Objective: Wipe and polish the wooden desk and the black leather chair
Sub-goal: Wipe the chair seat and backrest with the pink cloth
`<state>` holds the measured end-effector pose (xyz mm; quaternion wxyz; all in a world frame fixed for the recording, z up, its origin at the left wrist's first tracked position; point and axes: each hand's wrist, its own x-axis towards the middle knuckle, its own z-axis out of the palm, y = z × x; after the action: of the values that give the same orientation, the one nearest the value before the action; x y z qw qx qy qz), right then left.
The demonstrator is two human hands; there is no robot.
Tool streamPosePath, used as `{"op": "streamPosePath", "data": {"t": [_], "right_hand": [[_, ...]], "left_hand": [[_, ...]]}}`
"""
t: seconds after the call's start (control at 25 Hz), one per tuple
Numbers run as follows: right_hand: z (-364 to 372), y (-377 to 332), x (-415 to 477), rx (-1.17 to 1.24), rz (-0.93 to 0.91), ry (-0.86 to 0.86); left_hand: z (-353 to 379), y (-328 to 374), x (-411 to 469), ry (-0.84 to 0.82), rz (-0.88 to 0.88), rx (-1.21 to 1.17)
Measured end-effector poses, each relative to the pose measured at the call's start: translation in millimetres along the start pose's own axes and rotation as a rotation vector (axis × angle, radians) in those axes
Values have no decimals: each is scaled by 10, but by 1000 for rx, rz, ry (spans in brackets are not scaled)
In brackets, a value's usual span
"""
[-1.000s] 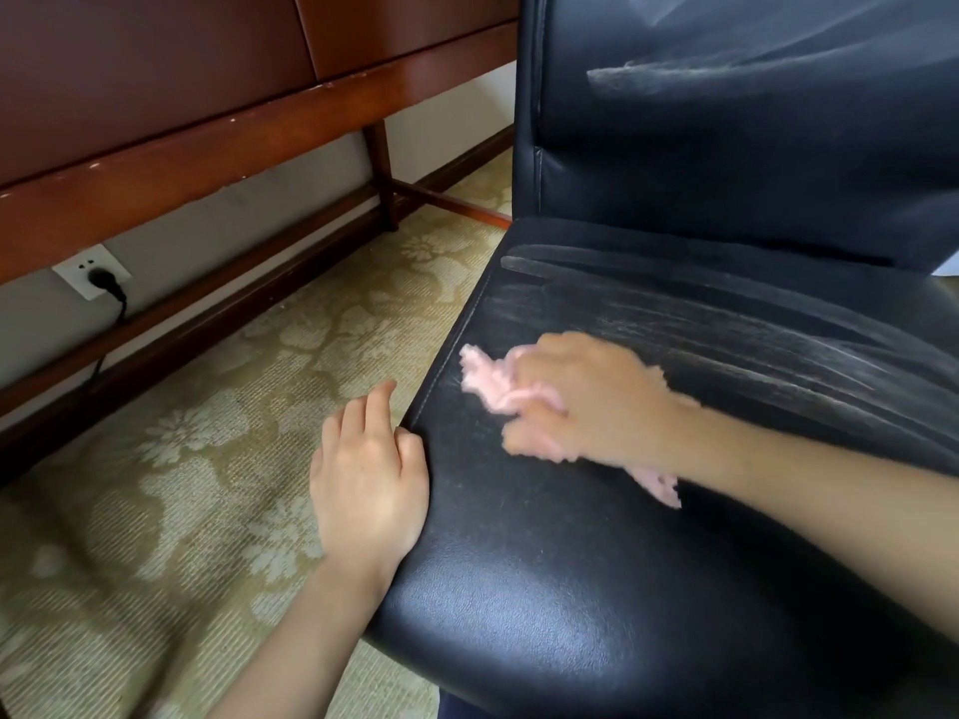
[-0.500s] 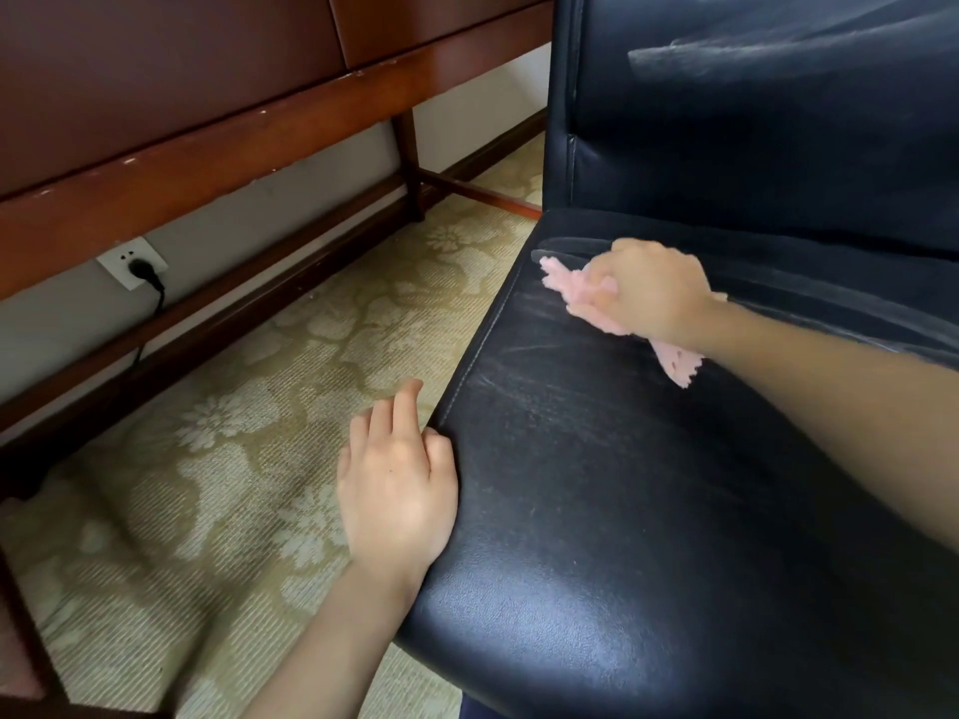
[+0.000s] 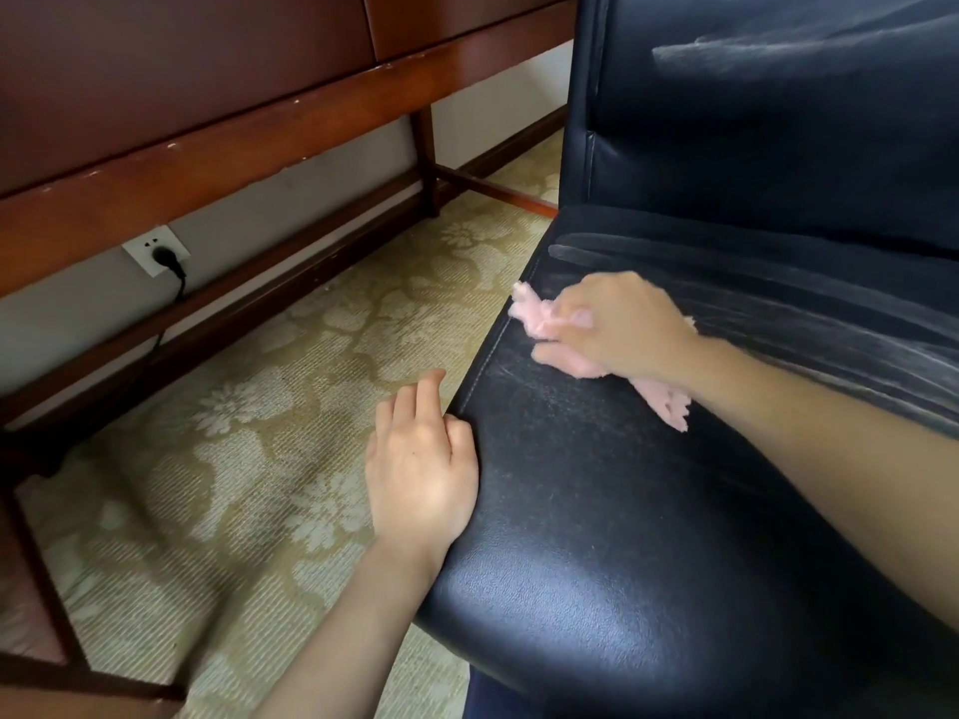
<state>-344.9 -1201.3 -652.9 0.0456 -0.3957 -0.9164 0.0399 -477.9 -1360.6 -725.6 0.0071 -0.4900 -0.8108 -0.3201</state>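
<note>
The black leather chair [image 3: 648, 537] fills the right half of the view, seat towards me, backrest rising behind. Pale wipe streaks cross the back of the seat and the backrest. My right hand [image 3: 617, 324] presses a crumpled pink cloth [image 3: 664, 399] onto the seat near its left edge, fingers closed over it. My left hand [image 3: 420, 469] lies flat against the seat's left side, fingers together, holding nothing. The wooden desk [image 3: 218, 142] runs along the wall at upper left, seen from below its apron.
A patterned beige carpet [image 3: 249, 459] covers the floor between desk and chair. A white wall socket [image 3: 155, 249] with a black plug and cord sits under the desk. The desk's leg [image 3: 426, 163] and low crossbars stand close to the chair's back left.
My right hand with the pink cloth went from mid-seat up to the seat's back, then came back towards me along the left edge. My left hand stayed on the seat's side.
</note>
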Motion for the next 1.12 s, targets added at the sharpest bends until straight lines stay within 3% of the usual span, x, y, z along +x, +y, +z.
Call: {"op": "streamPosePath", "data": {"t": [0.12, 0.28, 0.4, 0.6, 0.8, 0.96, 1.12], "right_hand": [[90, -419, -392, 198, -222, -18], [227, -605, -773, 235, -417, 87], [131, -447, -612, 266, -328, 32], [-18, 66, 40, -8, 95, 78], [57, 527, 366, 6, 440, 135], [107, 388, 304, 46, 425, 134], [-103, 220, -222, -18, 82, -7]], "left_hand": [[-20, -8, -19, 11, 11, 20], [-45, -19, -74, 29, 9, -10], [-58, 0, -99, 42, 14, -3], [-59, 0, -80, 38, 5, 25], [-50, 9, -63, 45, 28, 21], [-48, 12, -40, 27, 37, 24], [-89, 49, 18, -5, 128, 123]]}}
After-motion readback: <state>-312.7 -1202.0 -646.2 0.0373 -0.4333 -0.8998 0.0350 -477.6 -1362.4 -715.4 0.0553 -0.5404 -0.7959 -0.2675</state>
